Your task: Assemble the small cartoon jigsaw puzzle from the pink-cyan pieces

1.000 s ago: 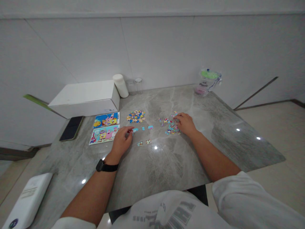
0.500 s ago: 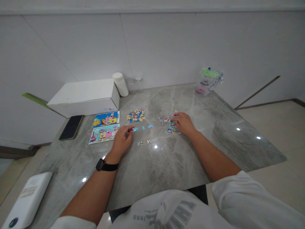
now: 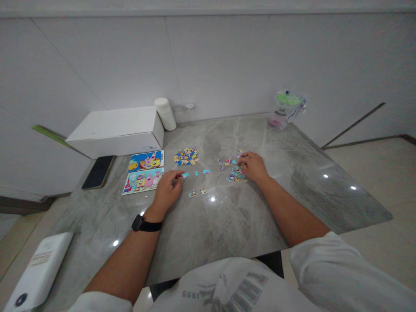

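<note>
My left hand (image 3: 169,185) rests on the table with bent fingers. Its thumb and fingertips close around the edge of a light-blue puzzle piece (image 3: 185,175). Just right of it lie a small blue puzzle piece (image 3: 196,173) and a blue-and-pink one (image 3: 206,171). Nearer to me are two pale puzzle pieces, one (image 3: 192,193) left of the other (image 3: 203,191). At the right, my right hand (image 3: 254,167) reaches over a loose pile of colourful puzzle pieces (image 3: 236,174). Its fingers are bent and a little apart, their tips at the pile's edge; I see nothing held.
A denser heap of puzzle pieces (image 3: 186,156) lies farther back. Two cartoon picture cards, one blue (image 3: 146,161) and one pale (image 3: 142,181), lie left, beside a phone (image 3: 98,172). Behind stand a white box (image 3: 113,130), white bottle (image 3: 165,114), glasses (image 3: 190,115) and a plastic bag (image 3: 286,110).
My right hand has drawn back slightly to the right over the pile, its fingers more curled, uncovering more pieces. My left hand stays by the light-blue piece.
</note>
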The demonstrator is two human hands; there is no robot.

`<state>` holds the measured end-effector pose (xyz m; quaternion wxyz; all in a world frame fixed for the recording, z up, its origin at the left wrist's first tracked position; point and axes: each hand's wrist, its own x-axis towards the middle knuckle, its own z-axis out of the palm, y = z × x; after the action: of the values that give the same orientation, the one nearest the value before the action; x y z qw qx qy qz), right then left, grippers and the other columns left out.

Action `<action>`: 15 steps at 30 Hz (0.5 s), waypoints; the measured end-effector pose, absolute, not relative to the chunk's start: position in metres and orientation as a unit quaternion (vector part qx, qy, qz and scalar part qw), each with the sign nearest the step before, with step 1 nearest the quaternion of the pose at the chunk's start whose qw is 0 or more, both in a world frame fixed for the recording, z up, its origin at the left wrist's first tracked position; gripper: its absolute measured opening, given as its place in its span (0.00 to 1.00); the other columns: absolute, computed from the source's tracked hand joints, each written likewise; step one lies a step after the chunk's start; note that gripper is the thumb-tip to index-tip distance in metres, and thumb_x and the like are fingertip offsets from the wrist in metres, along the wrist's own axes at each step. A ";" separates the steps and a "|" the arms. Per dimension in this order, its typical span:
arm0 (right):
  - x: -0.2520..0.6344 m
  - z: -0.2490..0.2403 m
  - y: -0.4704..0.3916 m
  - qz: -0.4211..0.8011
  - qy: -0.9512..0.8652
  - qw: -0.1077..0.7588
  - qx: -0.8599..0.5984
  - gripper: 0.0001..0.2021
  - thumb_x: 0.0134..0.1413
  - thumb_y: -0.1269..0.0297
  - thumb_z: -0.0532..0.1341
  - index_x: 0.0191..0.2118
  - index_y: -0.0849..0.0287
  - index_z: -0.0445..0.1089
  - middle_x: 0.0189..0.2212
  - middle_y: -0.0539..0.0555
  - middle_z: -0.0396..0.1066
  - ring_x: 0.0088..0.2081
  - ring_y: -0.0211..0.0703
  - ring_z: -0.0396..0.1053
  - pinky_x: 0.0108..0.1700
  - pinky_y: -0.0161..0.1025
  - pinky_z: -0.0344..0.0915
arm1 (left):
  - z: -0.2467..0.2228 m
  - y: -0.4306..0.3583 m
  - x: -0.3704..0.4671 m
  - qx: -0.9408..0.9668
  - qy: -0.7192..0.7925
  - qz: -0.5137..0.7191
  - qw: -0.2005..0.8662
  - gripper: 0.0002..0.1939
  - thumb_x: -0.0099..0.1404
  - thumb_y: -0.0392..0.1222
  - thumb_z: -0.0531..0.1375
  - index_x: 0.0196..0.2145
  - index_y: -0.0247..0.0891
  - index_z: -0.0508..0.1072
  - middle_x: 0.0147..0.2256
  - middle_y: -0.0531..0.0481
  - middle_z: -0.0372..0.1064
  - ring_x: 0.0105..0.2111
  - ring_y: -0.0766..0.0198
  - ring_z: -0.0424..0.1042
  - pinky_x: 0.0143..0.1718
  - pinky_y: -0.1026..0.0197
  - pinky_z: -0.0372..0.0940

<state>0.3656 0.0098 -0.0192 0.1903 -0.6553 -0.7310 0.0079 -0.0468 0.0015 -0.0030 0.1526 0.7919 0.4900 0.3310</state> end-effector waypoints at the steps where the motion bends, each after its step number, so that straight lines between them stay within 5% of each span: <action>1: 0.366 -0.019 0.010 0.009 -0.729 0.193 -0.657 0.16 0.58 0.74 0.59 0.41 0.53 0.84 0.53 0.57 0.76 0.56 0.53 0.70 0.62 0.50 0.61 | -0.003 0.001 -0.047 0.792 0.490 0.331 0.153 0.13 0.74 0.41 0.55 0.50 0.41 0.77 0.42 0.46 0.77 0.44 0.55 0.75 0.51 0.51 0.69; 15: 0.360 -0.019 0.011 -0.002 -0.704 0.206 -0.679 0.13 0.64 0.64 0.61 0.46 0.55 0.83 0.49 0.59 0.78 0.51 0.53 0.72 0.58 0.48 0.63 | -0.001 0.000 -0.045 0.797 0.476 0.340 0.147 0.12 0.73 0.39 0.56 0.50 0.40 0.77 0.41 0.46 0.76 0.43 0.55 0.75 0.49 0.51 0.69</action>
<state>0.3596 0.0114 -0.0194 0.2057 -0.6793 -0.7044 -0.0018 -0.0451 0.0002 -0.0006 0.1473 0.7974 0.4764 0.3398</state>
